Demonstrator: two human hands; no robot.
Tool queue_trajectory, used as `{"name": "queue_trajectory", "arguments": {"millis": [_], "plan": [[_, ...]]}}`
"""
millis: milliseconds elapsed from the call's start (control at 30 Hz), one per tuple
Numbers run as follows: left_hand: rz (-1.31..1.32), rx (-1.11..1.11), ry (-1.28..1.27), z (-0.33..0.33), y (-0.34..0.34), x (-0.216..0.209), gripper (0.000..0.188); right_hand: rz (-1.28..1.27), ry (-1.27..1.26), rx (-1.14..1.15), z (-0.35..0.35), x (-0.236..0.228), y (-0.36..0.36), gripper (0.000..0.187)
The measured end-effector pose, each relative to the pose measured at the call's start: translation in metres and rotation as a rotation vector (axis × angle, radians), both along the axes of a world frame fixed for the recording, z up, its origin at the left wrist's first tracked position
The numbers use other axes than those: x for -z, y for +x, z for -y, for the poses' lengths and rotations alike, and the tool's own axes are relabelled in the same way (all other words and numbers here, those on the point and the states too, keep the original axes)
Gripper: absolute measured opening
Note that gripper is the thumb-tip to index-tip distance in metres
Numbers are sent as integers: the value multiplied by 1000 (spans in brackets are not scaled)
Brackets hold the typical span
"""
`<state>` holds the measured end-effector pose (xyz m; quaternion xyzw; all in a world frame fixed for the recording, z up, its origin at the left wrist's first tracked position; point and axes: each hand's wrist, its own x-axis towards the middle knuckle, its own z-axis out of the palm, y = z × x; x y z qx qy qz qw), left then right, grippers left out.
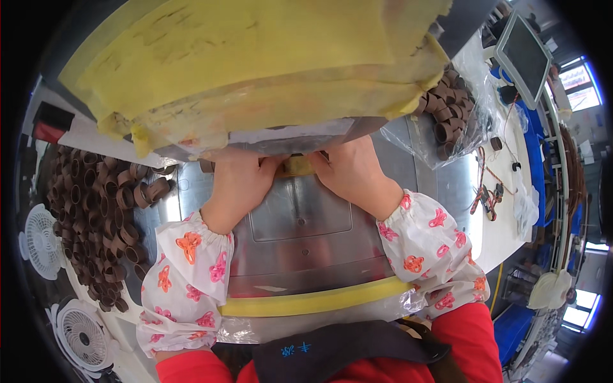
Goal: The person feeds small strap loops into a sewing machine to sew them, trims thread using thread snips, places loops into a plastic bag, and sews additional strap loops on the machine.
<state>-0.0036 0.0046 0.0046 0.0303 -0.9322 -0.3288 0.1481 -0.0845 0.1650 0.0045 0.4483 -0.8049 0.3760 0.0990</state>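
Both my hands reach in under the overhanging head of a machine [255, 115], which is wrapped in yellow sheeting and hides most of my fingers. My left hand [241, 182] is closed, its thumb drawn in toward the fingers. Opposite it, my right hand [354, 171] is also closed, with the thumb pointing inward. Between the thumbs shows a brass-coloured block [295, 167] on the grey metal bed [303, 220]. Whatever the fingers hold is out of sight. A bit of a brown ring [207, 166] shows beside my left hand.
Many brown rings [96, 217] lie heaped on the left; more brown rings [450, 112] fill a clear plastic bag at the right. Two white fans [83, 338] stand far left. A yellow strip [313, 300] edges the bed. Scissors [490, 199] and a screen [523, 54] are at right.
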Motion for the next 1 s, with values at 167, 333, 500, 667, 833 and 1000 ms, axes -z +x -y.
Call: {"name": "queue_trajectory", "arguments": {"millis": [167,333,500,667,833,1000], "plan": [[70,-17,8,2,1,-5,16,-28,-8,0,5,2,0,6],[30,-10,-69,-5,-4,0,20,-56,-24,31,-4,5,-2,7],[11,-74,-11,1,0,8,33,-93,-21,59,-1,10,3,8],[-2,25,-56,10,14,-8,18,-25,-91,9,6,3,18,10],[52,51,-240,26,67,-30,11,74,-173,-94,40,19,65,11],[178,-95,-300,45,91,-42,15,37,-112,-200,72,12,74,13]]}}
